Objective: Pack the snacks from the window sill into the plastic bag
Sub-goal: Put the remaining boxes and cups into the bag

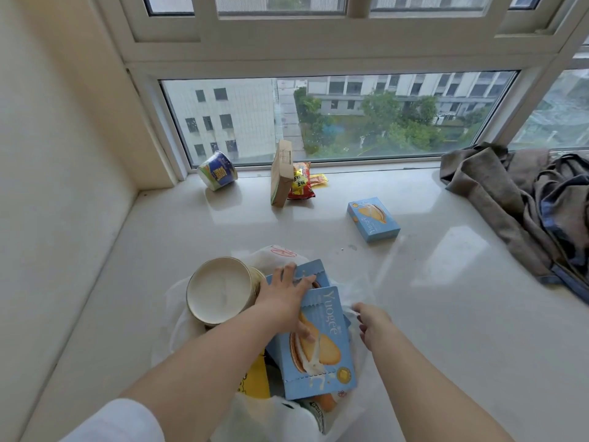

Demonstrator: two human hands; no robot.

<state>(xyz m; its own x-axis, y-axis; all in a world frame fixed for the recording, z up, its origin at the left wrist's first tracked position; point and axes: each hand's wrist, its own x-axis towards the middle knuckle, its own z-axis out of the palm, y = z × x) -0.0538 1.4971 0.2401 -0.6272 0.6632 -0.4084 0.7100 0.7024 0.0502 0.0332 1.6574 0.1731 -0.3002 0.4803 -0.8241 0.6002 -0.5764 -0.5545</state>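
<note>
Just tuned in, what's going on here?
A person is packing snacks into a plastic bag on the sill. The left hand grips a blue biscuit box over the bag; the right hand holds the bag's edge. A bowl is already in. Another blue box, a cup, a brown box and packets wait by the window.

Glossy stone sill (446,282), thin translucent plastic bag (363,291), cardboard box (373,219)

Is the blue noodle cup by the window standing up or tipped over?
Tipped. The blue noodle cup lies on its side on the sill, its printed wall facing up.
</note>
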